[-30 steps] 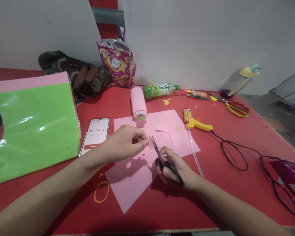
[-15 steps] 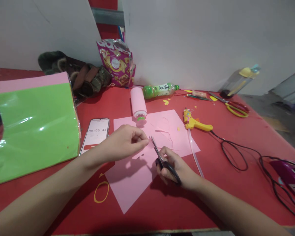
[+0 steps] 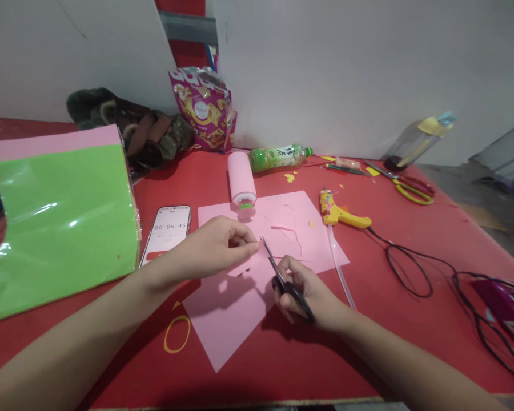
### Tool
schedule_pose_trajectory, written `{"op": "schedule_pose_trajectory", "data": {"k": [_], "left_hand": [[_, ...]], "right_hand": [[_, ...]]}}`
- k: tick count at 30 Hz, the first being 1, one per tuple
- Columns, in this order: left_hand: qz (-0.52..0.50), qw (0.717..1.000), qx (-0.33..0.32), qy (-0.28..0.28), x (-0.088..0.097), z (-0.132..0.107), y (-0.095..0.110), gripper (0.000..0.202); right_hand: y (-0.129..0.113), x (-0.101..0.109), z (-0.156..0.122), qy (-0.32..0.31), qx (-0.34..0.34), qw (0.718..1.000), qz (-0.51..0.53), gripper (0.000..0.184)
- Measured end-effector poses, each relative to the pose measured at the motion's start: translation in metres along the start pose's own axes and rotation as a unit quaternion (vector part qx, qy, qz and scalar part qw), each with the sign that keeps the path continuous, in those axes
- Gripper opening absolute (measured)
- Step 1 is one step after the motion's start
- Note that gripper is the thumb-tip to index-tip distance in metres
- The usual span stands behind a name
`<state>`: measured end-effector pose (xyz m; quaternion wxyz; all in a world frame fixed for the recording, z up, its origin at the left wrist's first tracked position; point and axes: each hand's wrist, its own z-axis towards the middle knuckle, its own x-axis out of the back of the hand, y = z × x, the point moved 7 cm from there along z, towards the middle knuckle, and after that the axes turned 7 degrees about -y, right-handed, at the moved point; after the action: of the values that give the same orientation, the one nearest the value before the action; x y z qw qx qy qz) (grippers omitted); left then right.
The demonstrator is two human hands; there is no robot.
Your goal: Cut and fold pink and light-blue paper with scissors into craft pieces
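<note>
My right hand [image 3: 304, 294] grips a pair of black-handled scissors [image 3: 293, 297], fingers in the loops and blades pointing up and left. Their tips are close to the fingertips of my left hand [image 3: 225, 245], whose thumb and forefinger are pinched together. A pink paper piece [image 3: 239, 270] shows just under the left fingers; its outline blends with the pink paper sheets [image 3: 231, 331] lying below both hands. Thin curled pink offcuts [image 3: 289, 228] rest on the upper sheet. Behind my left hand lies a bottle wrapped in pink paper [image 3: 241, 177], its neck towards me.
Left are a phone with a running timer [image 3: 167, 228] and a green paper pack [image 3: 64, 222]. A yellow glue gun [image 3: 345, 217] with a cord lies right. Behind stand a snack bag [image 3: 203, 108], a green bottle [image 3: 278, 158] and yellow-handled scissors [image 3: 411, 191]. A yellow paper ring [image 3: 177, 334] lies in front.
The scissor blades look slightly closer together at the tips, and the pink piece under the left fingers has shifted a little left. Both hands stay almost in place. The phone timer advanced one second.
</note>
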<state>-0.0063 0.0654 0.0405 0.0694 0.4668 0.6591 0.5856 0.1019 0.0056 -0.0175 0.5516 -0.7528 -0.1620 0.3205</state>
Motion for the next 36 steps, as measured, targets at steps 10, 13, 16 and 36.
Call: {"op": "schedule_pose_trajectory", "data": {"k": [10,13,16,36], "left_hand": [[-0.010,1.000,0.004,-0.008,-0.002,0.000,-0.002,0.017],[-0.009,1.000,0.002,-0.007,-0.001,0.000,-0.001,0.017],[-0.010,1.000,0.002,-0.006,-0.001,0.000,-0.001,0.017],[0.055,0.998,-0.027,-0.030,-0.015,0.002,0.004,0.015]], "right_hand": [[0.000,0.000,0.001,-0.002,-0.002,1.000,0.015,0.035],[0.001,0.000,0.001,0.002,-0.005,1.000,0.015,0.036],[0.001,0.000,0.001,0.000,-0.002,1.000,0.029,0.041],[-0.015,0.012,0.000,0.074,0.081,0.993,-0.030,0.042]]}}
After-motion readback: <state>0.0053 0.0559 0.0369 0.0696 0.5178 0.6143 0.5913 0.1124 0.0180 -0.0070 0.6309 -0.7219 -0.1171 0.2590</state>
